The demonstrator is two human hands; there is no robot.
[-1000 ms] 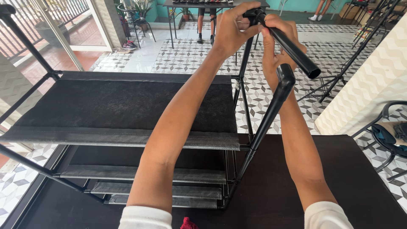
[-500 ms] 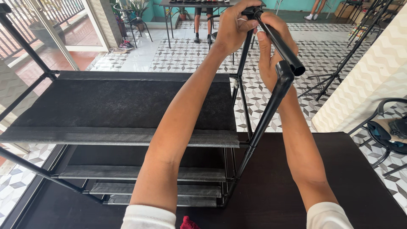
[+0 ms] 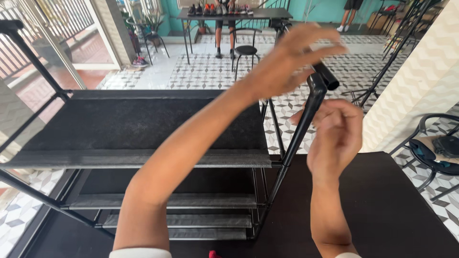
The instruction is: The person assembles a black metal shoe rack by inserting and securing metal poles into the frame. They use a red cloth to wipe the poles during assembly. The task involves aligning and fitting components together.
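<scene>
Both hands now off the black pole, open, left hand blurred

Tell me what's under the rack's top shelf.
Under the top shelf sit three lower fabric shelves, stacked between black poles, on a dark table. Only their front edges show. The top shelf and the left arm cover the rest.

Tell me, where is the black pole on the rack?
In the head view, the black pole stands at the shelf rack's front right corner, between the left hand above and the right hand beside it.
</scene>
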